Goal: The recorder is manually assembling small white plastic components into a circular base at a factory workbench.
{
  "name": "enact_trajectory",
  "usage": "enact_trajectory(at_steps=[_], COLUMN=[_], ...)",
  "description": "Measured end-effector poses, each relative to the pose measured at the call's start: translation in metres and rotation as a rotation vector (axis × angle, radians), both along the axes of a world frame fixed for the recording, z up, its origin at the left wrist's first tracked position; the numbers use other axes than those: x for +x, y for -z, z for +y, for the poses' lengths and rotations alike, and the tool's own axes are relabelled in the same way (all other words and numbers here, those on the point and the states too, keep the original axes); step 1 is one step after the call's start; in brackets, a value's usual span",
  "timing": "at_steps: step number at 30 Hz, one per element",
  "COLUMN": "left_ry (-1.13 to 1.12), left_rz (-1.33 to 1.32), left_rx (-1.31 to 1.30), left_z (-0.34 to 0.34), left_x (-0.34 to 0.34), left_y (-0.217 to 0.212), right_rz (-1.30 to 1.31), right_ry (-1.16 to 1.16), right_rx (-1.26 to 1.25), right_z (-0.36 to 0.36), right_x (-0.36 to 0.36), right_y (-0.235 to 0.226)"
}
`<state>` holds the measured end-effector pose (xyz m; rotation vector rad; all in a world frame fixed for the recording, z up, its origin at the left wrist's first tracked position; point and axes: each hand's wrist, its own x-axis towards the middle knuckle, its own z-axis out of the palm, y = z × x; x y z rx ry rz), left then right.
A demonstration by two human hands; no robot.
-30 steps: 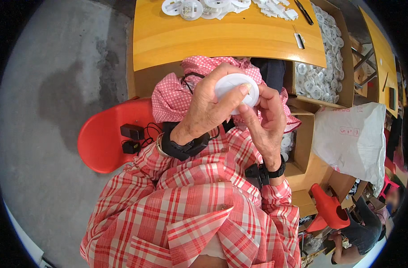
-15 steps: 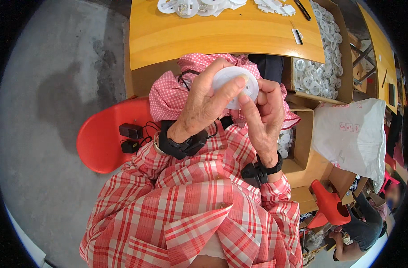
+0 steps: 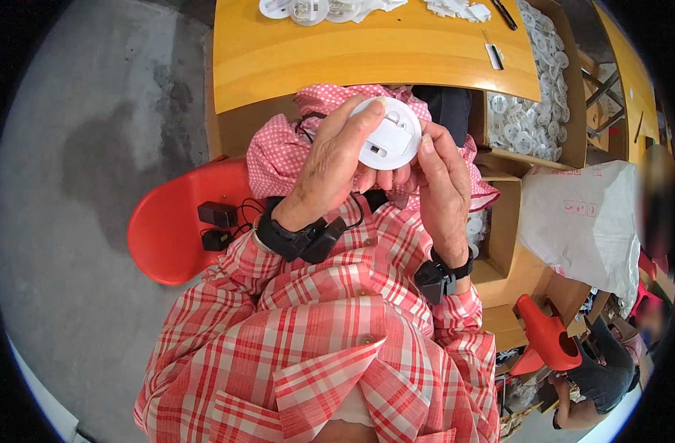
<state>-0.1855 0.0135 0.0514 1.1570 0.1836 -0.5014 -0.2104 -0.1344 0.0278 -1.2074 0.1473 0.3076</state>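
A white round plastic disc-shaped device (image 3: 391, 139) is held up over my lap, its back facing me. On that face are a rectangular cover, a small slot with a dark switch and a hanging hole. My left hand (image 3: 331, 168) is closed round its left side, thumb on the upper rim, with fingertips showing below the lower edge. Against the right rim, my right hand (image 3: 444, 177) grips with its thumb and bent fingers. The undersides of the fingers behind the device are hidden.
A wooden table (image 3: 352, 59) ahead bears white discs (image 3: 312, 10), small white pieces (image 3: 459, 9) and a black pen (image 3: 504, 13). Right of it, a cardboard box (image 3: 571, 140) holds many discs. A white sack (image 3: 577, 214) lies nearer; a red stool (image 3: 168, 221) stands left. Another person (image 3: 611, 369) is at lower right.
The device has been turned over in my hands: its smooth face showed before, and its back with the cover and switch shows now. My right thumb has shifted to the rim.
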Motion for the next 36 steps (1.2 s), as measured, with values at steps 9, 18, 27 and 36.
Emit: enact_trajectory(at_steps=[9, 18, 27, 36], left_ry=[-0.036, 0.100, 0.188, 0.276], left_rz=[0.004, -0.569, -0.170, -0.050], left_rx=[0.078, 0.583, 0.305, 0.309], left_z=[-0.007, -0.004, -0.006, -0.011], left_x=[-0.001, -0.006, 0.002, 0.005], left_y=[0.001, 0.014, 0.015, 0.011], right_rz=[-0.013, -0.155, -0.062, -0.184], right_ry=[0.059, 0.125, 0.053, 0.138], right_rx=[-0.046, -0.242, -0.113, -0.306], right_z=[0.005, 0.006, -0.006, -0.008], right_x=[0.000, -0.005, -0.002, -0.003], right_y=[-0.005, 0.004, 0.007, 0.013])
